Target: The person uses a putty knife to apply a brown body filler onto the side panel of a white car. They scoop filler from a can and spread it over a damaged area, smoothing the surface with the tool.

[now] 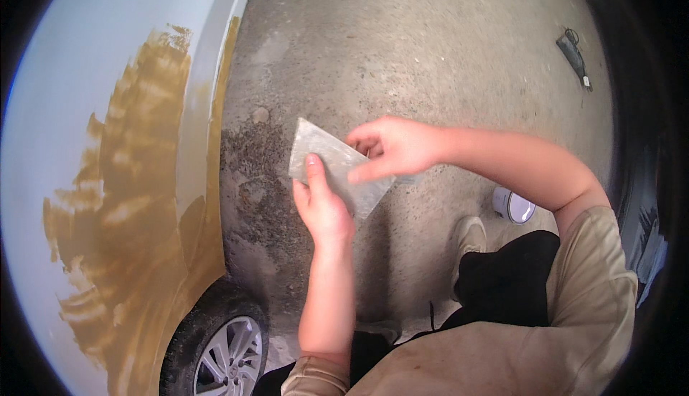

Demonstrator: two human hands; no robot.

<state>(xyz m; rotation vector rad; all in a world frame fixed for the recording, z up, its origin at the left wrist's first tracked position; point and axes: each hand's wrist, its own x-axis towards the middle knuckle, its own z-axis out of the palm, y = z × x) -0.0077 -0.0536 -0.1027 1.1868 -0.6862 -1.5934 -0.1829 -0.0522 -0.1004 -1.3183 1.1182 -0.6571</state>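
Note:
My left hand (323, 206) grips a flat, pale grey rectangular board (334, 163), its thumb pressed on the upper face and the board tilted. My right hand (398, 148) is bent in from the right over the board's right-hand edge, its fingers curled and a little blurred. What its fingers hold, if anything, is hidden; a faint pale edge (408, 179) shows just below the wrist. To my left stands a white car body panel (54, 123) with a broad, uneven, mustard-brown smeared patch (136, 217), apart from both hands.
A car wheel (230, 356) with silver spokes is at the lower left. On the stained concrete floor (430, 52), a white round can (514, 205) stands near my foot (470, 242). A dark object with a cord (574, 59) lies farther off at the right. Dark shapes line the right rim.

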